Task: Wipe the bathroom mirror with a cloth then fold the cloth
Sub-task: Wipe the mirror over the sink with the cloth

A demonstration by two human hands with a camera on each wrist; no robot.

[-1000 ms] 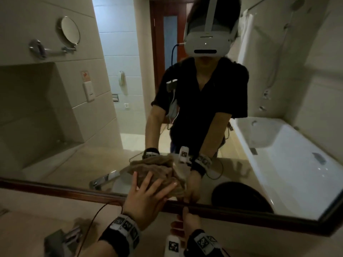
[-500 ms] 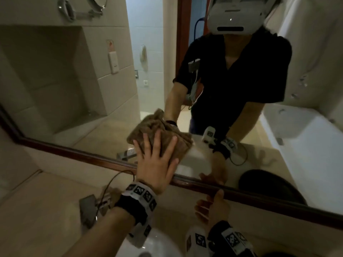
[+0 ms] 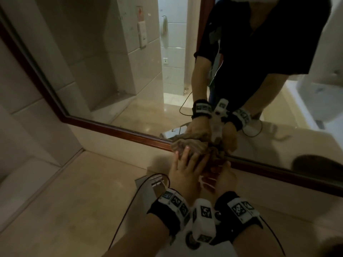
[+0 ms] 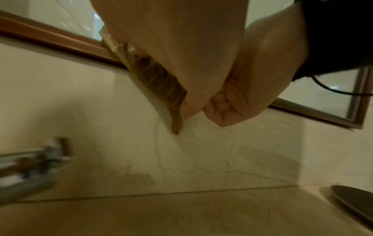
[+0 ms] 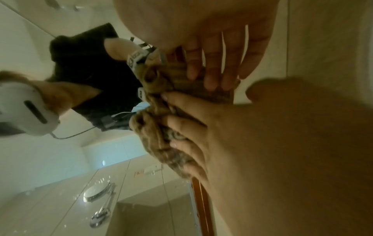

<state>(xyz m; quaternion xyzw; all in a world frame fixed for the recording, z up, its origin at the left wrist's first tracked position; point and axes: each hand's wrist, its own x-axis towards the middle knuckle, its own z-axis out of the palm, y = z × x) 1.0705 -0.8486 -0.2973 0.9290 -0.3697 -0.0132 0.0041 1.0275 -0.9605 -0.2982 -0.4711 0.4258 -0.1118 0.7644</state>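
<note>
A crumpled brown cloth (image 3: pixel 200 147) lies bunched against the lower wooden frame (image 3: pixel 111 127) of the mirror (image 3: pixel 111 71). My left hand (image 3: pixel 185 164) presses it there with straight, spread fingers. My right hand (image 3: pixel 225 175) is just to its right, thumb up, touching the cloth's lower right part. In the right wrist view the cloth (image 5: pixel 161 127) sits under the left hand (image 5: pixel 201 124), and the right hand (image 5: pixel 218 67) lays straight fingers on it. In the left wrist view a cloth edge (image 4: pixel 157 76) shows beside the left palm (image 4: pixel 181 47) and the right hand (image 4: pixel 262 71).
A beige marble counter (image 3: pixel 74 201) runs below the mirror, with a chrome tap (image 3: pixel 146 184) just left of my hands and a cable across it. A dark dish (image 4: pixel 355 202) sits on the counter to the right. A tiled wall closes the left side.
My left hand has slid the cloth down the glass to the mirror's lower frame. My right hand has come up from the counter to touch the cloth. The head view has tilted down.
</note>
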